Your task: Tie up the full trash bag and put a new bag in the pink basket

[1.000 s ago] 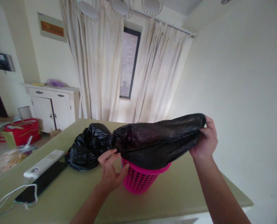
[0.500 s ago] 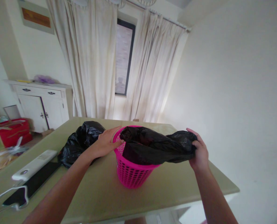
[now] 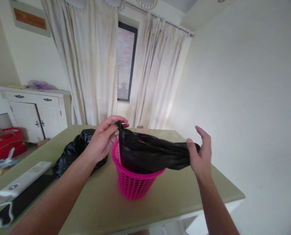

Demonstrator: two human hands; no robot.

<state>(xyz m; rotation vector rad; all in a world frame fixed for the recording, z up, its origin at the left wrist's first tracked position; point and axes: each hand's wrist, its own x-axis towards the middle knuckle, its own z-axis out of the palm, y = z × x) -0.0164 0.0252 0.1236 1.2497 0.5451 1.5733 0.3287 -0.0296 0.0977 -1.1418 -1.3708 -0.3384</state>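
A small pink mesh basket (image 3: 133,182) stands on the pale green table (image 3: 174,192). A black plastic bag (image 3: 150,153) hangs into it and spreads over its top. My left hand (image 3: 103,140) pinches the bag's left edge and lifts it above the basket's far left rim. My right hand (image 3: 201,156) holds the bag's right end out to the right of the basket, thumb and forefinger on the plastic, the other fingers spread.
A second crumpled black bag (image 3: 73,155) lies on the table left of the basket. A white remote (image 3: 23,179) and a dark flat device (image 3: 23,199) lie at the left edge. A white cabinet (image 3: 36,111), red bag (image 3: 4,142) and curtains (image 3: 91,62) stand behind.
My left hand left the basket's rim and took hold of the bag's left edge, lifting it. My right hand loosened its grip to a pinch. The bag sank deeper into the basket.
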